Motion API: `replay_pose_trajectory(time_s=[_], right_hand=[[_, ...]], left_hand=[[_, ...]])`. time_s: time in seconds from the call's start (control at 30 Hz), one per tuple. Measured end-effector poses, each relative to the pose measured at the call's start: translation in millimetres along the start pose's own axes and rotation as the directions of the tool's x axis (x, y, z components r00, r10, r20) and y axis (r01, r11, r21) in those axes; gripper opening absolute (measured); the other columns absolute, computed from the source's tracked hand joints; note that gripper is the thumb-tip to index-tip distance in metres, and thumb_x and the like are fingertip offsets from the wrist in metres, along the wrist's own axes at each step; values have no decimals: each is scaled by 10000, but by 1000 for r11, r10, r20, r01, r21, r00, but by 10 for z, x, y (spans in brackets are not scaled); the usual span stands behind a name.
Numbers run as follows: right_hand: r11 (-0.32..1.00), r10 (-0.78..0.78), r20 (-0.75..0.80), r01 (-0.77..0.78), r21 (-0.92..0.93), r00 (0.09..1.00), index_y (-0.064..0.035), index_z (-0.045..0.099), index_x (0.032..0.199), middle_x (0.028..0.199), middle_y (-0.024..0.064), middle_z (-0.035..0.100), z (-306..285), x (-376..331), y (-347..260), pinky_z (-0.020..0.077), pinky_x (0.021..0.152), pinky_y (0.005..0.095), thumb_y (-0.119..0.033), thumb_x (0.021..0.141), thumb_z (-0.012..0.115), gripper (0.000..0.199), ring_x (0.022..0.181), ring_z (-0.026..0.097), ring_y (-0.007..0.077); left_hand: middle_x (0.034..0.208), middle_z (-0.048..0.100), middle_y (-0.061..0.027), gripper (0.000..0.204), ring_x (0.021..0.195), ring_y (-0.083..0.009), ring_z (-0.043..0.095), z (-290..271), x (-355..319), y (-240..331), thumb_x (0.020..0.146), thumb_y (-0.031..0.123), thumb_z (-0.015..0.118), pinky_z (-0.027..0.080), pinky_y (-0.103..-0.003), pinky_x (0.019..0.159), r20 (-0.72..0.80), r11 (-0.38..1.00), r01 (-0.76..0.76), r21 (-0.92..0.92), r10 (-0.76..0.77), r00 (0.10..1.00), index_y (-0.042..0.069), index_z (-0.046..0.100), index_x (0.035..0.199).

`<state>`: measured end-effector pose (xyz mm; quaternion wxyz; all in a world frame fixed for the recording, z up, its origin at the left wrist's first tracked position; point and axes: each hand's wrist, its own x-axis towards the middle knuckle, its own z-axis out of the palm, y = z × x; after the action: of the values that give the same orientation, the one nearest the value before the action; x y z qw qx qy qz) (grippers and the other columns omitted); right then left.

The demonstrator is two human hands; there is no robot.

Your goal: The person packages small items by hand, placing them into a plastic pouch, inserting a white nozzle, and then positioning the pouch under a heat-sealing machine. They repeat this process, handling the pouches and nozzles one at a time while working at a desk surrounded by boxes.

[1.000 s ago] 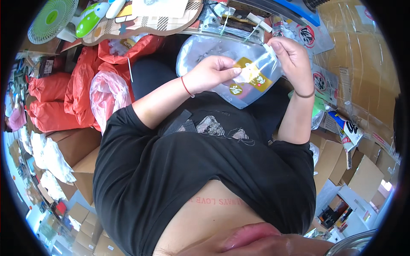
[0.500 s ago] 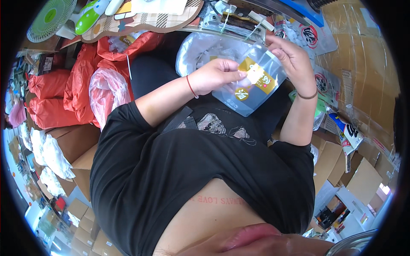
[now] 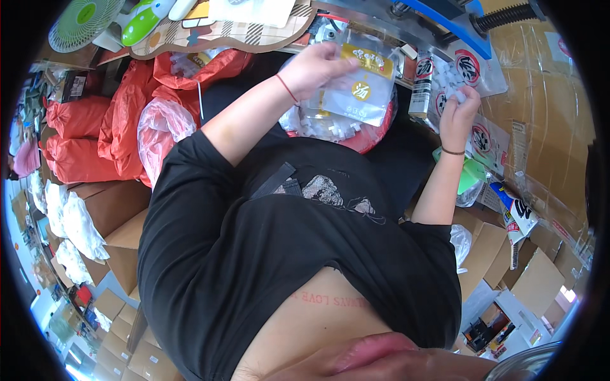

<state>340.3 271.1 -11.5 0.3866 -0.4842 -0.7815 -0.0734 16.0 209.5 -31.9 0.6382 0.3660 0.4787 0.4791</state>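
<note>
The left hand (image 3: 318,63) is raised in front of the chest, forearm running up from the black sleeve, a thin red string around the wrist. Its fingers are closed on the upper edge of a clear plastic pouch with a yellow label (image 3: 356,89), which hangs tilted just above a round basin with a red rim (image 3: 372,136) full of small white pieces. The right hand (image 3: 459,109) is held off to the side, well apart from the left, forearm upright, a dark band on the wrist. Its fingers are curled together around a few small white pieces (image 3: 459,95); whether they are pinched tight cannot be told.

Just beside the right hand lie flat clear packets with round red and black labels (image 3: 470,70), and a narrow dark stick-shaped packet (image 3: 420,89) stands between the pouch and those packets. Above them a blue-framed machine (image 3: 457,25) crosses the top of the view. To the left are red plastic sacks (image 3: 121,120), a clear bag with pink contents (image 3: 162,136) and a green fan (image 3: 79,22). Brown cardboard boxes (image 3: 114,216) crowd the floor on both sides.
</note>
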Motion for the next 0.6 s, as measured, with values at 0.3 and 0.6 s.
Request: replay_pose_trajectory(time_s=[0.3, 0.6], right_hand=[[992, 9, 209, -35, 120, 978, 4, 595, 1132, 1005, 147, 633, -389, 51, -211, 470, 862, 356, -127, 962, 560, 218, 949, 605, 294], [891, -217, 435, -5, 454, 874, -13, 646, 1074, 999, 84, 658, -90, 100, -874, 464, 803, 264, -208, 995, 565, 225, 918, 594, 144]], left_hand=[[1037, 667, -153, 479, 783, -240, 682, -1309, -88, 233, 911, 335, 682, 543, -331, 722, 593, -602, -159, 782, 641, 488, 54, 522, 1264], [753, 663, -74, 239, 677, -185, 632, -653, -441, 39, 885, 265, 711, 492, -278, 637, 49, 560, -367, 743, 501, 864, 52, 709, 993]])
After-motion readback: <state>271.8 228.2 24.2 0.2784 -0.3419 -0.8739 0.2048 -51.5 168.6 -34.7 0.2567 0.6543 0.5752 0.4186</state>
